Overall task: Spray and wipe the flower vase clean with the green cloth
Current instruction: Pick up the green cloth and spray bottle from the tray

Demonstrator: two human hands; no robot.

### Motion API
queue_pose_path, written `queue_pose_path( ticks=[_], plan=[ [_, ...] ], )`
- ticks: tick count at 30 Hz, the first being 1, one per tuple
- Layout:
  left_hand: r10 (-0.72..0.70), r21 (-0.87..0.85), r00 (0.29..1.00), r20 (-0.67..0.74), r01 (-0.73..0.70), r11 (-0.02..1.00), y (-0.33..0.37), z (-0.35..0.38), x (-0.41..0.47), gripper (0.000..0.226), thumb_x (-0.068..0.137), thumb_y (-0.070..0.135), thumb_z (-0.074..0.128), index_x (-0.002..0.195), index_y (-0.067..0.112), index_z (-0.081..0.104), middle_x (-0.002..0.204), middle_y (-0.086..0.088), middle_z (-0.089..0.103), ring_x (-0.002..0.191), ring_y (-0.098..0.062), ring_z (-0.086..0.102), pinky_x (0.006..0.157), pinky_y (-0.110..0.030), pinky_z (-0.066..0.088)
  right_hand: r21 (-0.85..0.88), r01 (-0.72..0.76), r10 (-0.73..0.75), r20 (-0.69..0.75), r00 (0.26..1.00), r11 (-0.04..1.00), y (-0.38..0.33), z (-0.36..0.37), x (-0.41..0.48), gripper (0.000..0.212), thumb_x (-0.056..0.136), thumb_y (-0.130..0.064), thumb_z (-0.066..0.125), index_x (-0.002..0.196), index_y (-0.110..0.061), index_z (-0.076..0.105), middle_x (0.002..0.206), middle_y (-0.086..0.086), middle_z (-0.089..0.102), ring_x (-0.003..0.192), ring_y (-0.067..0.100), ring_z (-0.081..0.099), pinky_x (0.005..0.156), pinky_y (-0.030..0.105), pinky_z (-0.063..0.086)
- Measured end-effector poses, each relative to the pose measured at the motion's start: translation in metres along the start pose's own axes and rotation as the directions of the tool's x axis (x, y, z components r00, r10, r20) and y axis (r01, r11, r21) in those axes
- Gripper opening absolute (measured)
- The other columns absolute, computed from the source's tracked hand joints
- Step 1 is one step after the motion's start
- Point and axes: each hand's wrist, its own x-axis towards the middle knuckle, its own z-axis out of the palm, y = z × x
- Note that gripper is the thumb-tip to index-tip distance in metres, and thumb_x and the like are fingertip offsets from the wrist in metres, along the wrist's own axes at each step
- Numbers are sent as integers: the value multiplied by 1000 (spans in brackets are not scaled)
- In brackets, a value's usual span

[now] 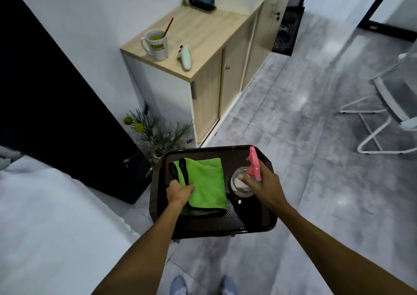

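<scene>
A folded green cloth (206, 182) with black edging lies on the left half of a dark tray (252, 224). My left hand (179, 192) rests on the cloth's near-left corner, fingers curled onto it. On the tray's right stands a clear spray bottle (240, 185) with a pink trigger head (253, 165). My right hand (262, 184) is wrapped around its neck below the pink head. The flower vase (158, 153) with green stems and yellow balls stands on the floor behind the tray's left corner, mostly hidden by its foliage.
A wooden cabinet (203, 46) stands against the wall, carrying a white mug (156, 44), a white handheld device (185, 56), a blue basket and a white box. A white bed (52, 215) lies at left. A white chair (392, 105) stands at right on grey floor.
</scene>
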Motion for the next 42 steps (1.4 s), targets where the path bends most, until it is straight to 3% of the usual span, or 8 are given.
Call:
queue_pose_path(
  ticks=[4, 10, 14, 22, 32, 35, 40, 42],
  plan=[
    [70, -214, 989, 132, -40, 976, 10, -3, -4, 18, 77, 1, 69, 80, 18, 75, 90, -4, 77, 94, -27, 73, 83, -35, 58, 9, -10, 10, -31, 999, 1000, -10, 1, 11, 41, 90, -44, 72, 125, -26, 61, 92, -14, 72, 85, 0, 68, 80, 24, 55],
    [222, -260, 958, 182, -171, 950, 46, -34, -24, 24, 88, 1, 57, 101, 8, 75, 99, -7, 77, 91, -22, 73, 88, -38, 58, -63, 67, -69, -26, 997, 996, -31, 6, 13, 35, 97, -33, 65, 128, -16, 62, 85, 4, 70, 75, 21, 66, 75, 38, 55],
    [262, -325, 961, 91, -220, 920, 72, -80, -53, 24, 85, -4, 55, 97, 6, 73, 91, -8, 75, 87, -26, 71, 76, -32, 57, -34, 82, -84, -55, 995, 996, -76, 1, 7, 20, 97, -30, 63, 93, -10, 65, 73, 11, 66, 66, 25, 61, 71, 46, 54],
    [309, -533, 940, -143, -336, 776, 98, -227, -140, 25, 77, -8, 55, 87, 8, 72, 85, -10, 72, 78, -22, 66, 75, -32, 54, 240, 288, -265, -121, 957, 927, -226, 21, -20, 29, 95, -43, 59, 93, -17, 71, 67, 6, 63, 59, 19, 58, 61, 46, 56],
    [199, -701, 874, -443, -476, 531, -25, -390, -253, 19, 86, 11, 76, 104, 6, 74, 94, -6, 80, 85, -19, 77, 71, -29, 60, 355, 477, -532, 71, 844, 804, -380, 117, -130, 56, 90, -66, 54, 108, -17, 73, 72, 10, 62, 78, 33, 64, 78, 52, 55],
    [127, -710, 854, -504, -494, 503, -78, -419, -277, 23, 85, 15, 79, 106, 5, 75, 99, -9, 80, 91, -23, 77, 77, -33, 60, 427, 485, -593, 164, 788, 763, -408, 147, -175, 38, 97, -47, 60, 121, -21, 74, 69, -4, 51, 87, 29, 62, 84, 41, 52],
    [32, -730, 842, -538, -485, 482, -164, -468, -318, 17, 87, 9, 75, 103, 12, 75, 98, -7, 80, 94, -25, 76, 75, -32, 60, 509, 420, -611, 296, 735, 752, -444, 203, -245, 40, 94, -42, 64, 112, -8, 73, 73, 3, 63, 60, 17, 65, 70, 45, 63],
    [14, -745, 855, -519, -460, 483, -195, -480, -330, 19, 88, 9, 74, 106, 12, 74, 99, -7, 80, 91, -23, 76, 71, -29, 60, 532, 412, -629, 329, 704, 740, -448, 223, -270, 25, 93, -44, 65, 108, -27, 76, 65, -5, 63, 57, 12, 63, 71, 46, 62]
  ],
)
